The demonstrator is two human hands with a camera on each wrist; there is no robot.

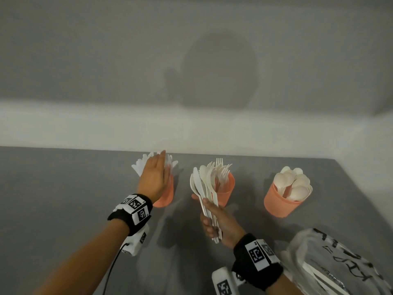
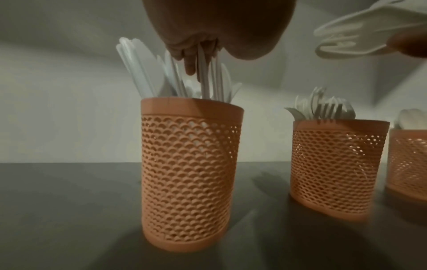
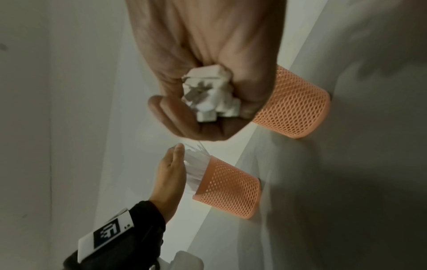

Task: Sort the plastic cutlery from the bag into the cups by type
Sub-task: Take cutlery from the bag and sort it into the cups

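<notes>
Three orange mesh cups stand in a row on the grey table. My left hand [image 1: 159,167] lies over the left cup [image 1: 165,196], straight fingers resting against the white knives [image 1: 138,167] that stand in it. In the left wrist view a fingertip [image 2: 190,64] reaches down among the knives above that cup [image 2: 189,173]. My right hand [image 1: 214,222] grips a mixed bundle of knives, spoons and forks [image 1: 202,184] by the handles, in front of the middle cup [image 1: 227,192] with forks. The right cup [image 1: 278,203] holds spoons. The handle ends [image 3: 208,95] show inside my right fist.
A clear plastic bag [image 1: 340,262] with black lettering lies at the near right and has a few white pieces of cutlery inside. A pale wall runs along the table's far edge just behind the cups. The table's right edge passes beyond the spoon cup.
</notes>
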